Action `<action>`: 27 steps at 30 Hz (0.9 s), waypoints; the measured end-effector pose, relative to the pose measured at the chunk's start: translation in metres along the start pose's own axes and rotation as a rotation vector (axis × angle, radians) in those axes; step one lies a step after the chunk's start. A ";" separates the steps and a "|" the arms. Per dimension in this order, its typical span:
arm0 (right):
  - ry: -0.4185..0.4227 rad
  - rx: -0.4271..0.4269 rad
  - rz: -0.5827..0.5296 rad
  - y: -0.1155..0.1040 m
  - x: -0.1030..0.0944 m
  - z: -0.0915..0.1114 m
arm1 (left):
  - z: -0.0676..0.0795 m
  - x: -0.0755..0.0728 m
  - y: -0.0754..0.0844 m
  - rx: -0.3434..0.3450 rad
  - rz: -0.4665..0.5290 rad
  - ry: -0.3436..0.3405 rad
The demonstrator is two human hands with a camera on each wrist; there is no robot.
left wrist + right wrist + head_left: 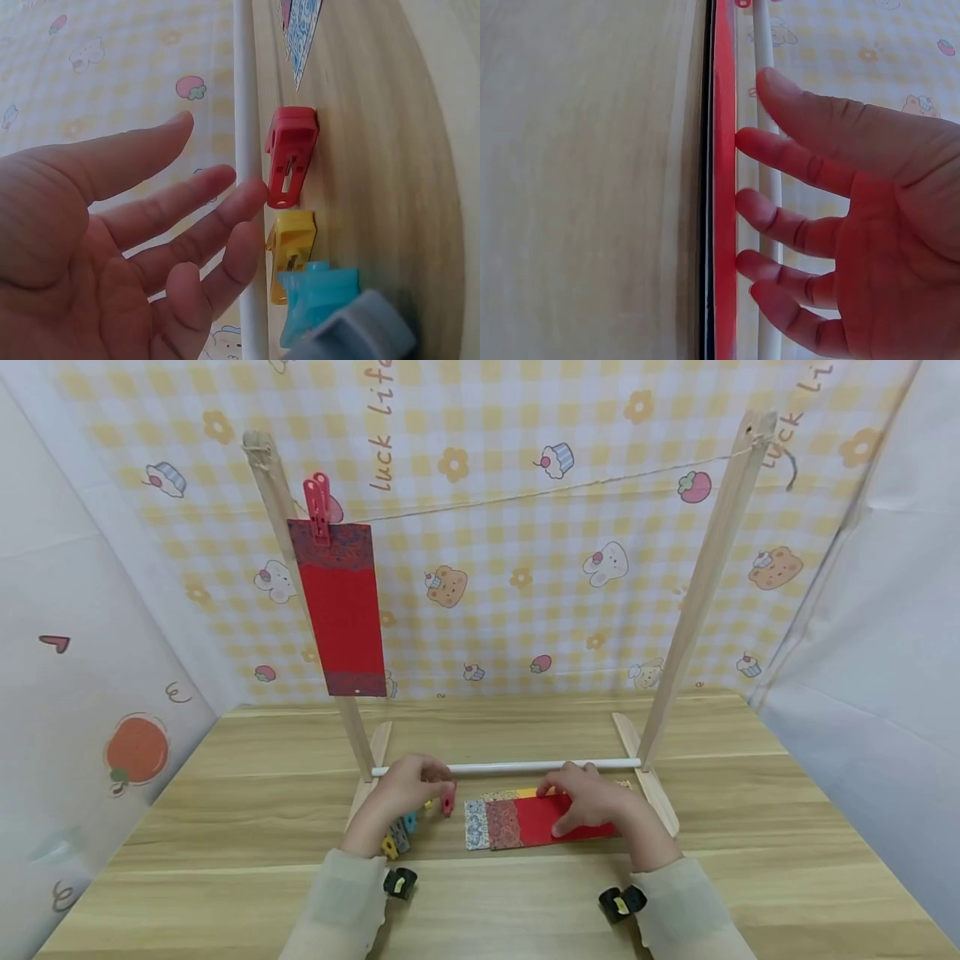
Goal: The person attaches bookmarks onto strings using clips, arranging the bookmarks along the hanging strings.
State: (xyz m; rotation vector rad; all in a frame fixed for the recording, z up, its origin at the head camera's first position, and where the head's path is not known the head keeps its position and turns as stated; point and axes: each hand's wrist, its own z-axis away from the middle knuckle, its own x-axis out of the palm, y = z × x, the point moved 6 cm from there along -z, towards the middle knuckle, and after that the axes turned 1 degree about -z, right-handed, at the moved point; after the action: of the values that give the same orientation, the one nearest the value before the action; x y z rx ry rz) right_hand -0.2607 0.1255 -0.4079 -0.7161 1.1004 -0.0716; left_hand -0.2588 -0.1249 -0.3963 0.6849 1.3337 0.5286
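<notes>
My left hand [408,789] hovers with parted fingers at a red clothespin [447,800] on the table. In the left wrist view its fingers [229,259] reach toward that pin, with nothing between them and the thumb. Beside it lie a yellow clothespin [294,244], a teal one [319,300] and a grey one [364,330]. Over a red card with patterned ends [534,821], my right hand [588,797] spreads its fingers and thumb. The right wrist view has its fingertips [744,139] close to the card; contact is hard to tell. Other patterned cards [476,827] lie under the red one.
A string [525,497] runs between two wooden posts [701,585], joined low down by a white rod [517,768]. Near the left post a red clothespin [318,510] holds a hanging red card [342,618]. Patterned cloth [495,635] stands behind the wooden table [750,860].
</notes>
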 end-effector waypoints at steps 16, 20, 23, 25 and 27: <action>-0.038 0.109 0.125 0.000 0.007 0.003 | -0.003 0.008 0.000 -0.072 -0.118 -0.025; -0.042 0.118 0.142 0.000 0.009 0.003 | -0.003 0.010 0.003 -0.073 -0.147 -0.042; -0.043 0.124 0.152 0.001 0.010 0.003 | -0.004 0.011 0.006 -0.063 -0.167 -0.045; -0.044 0.123 0.156 0.001 0.009 0.003 | -0.004 0.010 0.007 -0.061 -0.177 -0.042; -0.045 0.124 0.157 0.001 0.008 0.003 | -0.004 0.010 0.007 -0.055 -0.186 -0.039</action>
State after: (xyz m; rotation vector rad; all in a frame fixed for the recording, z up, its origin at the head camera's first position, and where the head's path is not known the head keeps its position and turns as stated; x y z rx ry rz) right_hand -0.2546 0.1247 -0.4141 -0.5164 1.0959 0.0097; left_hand -0.2609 -0.1120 -0.3983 0.5168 1.3263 0.3984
